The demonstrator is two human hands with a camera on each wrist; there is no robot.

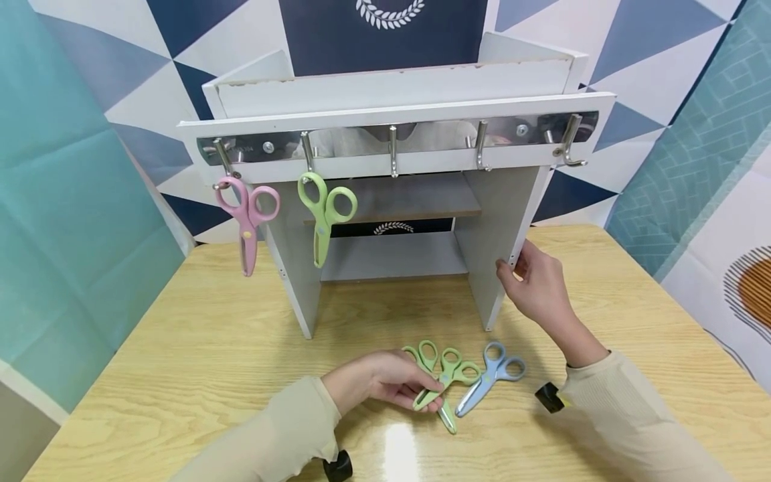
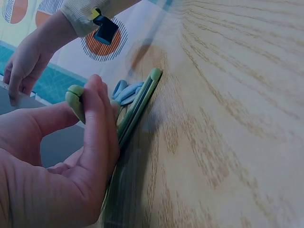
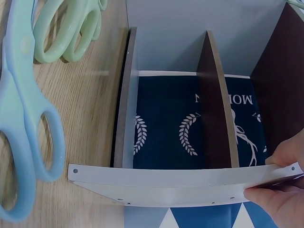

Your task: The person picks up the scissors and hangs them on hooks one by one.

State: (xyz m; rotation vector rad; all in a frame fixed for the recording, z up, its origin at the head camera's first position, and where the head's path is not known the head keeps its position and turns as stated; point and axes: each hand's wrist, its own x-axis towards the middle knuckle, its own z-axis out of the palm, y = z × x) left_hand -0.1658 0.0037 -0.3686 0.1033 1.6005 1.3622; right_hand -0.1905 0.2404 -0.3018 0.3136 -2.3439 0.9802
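My left hand pinches a pair of green scissors by the blade end, handles pointing away. In the left wrist view the blade tip sticks out between thumb and fingers. Beneath it, a second pair of green scissors lies on the table, partly covered by the hand. Blue scissors lie just right of them. My right hand grips the front edge of the right side panel of a white hook rack. Pink scissors and green scissors hang from its two leftmost hooks.
Three bare hooks, the middle hook among them, line the metal strip right of the hanging scissors. Behind the strip are shelves between two side panels. The rack stands on a wooden table before a patterned cloth.
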